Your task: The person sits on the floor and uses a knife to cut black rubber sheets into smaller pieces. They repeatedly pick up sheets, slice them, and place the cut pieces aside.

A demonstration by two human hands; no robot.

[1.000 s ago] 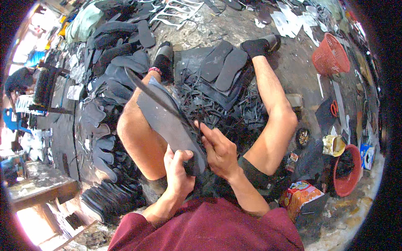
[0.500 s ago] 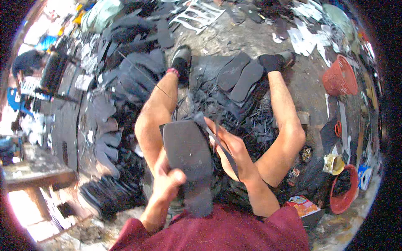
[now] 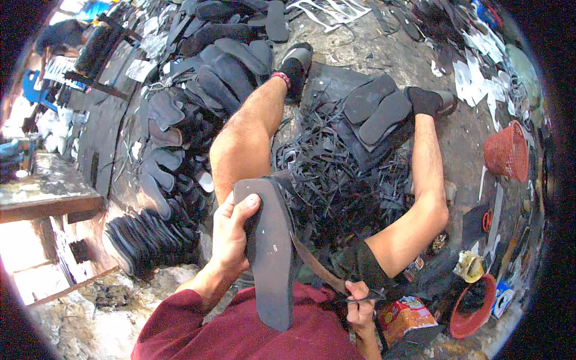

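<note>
A dark grey, sole-shaped foam piece (image 3: 273, 258) stands lengthwise in front of my body, its lower end against the maroon shirt. My left hand (image 3: 231, 234) is closed on its left edge, the thumb lying on its face near the upper end. From the sole's right edge a narrow dark strip (image 3: 315, 264) runs down to my right hand (image 3: 360, 303), whose fingers are closed around it. A short dark end pokes out past those fingers; whether it belongs to the strip or to a tool I cannot tell. Two similar soles (image 3: 384, 117) lie beside my right foot.
Between my legs a heap of dark offcut strips (image 3: 324, 156) covers the ground. More soles (image 3: 222, 78) are piled past my left knee, with a row of stacked soles (image 3: 153, 243) nearer. A wooden bench (image 3: 48, 192) stands at left, a red basket (image 3: 507, 151) at right.
My right hand has moved from the sole's upper end down and right, drawing the strip out along its edge. The sole has turned, and the whole view has shifted.
</note>
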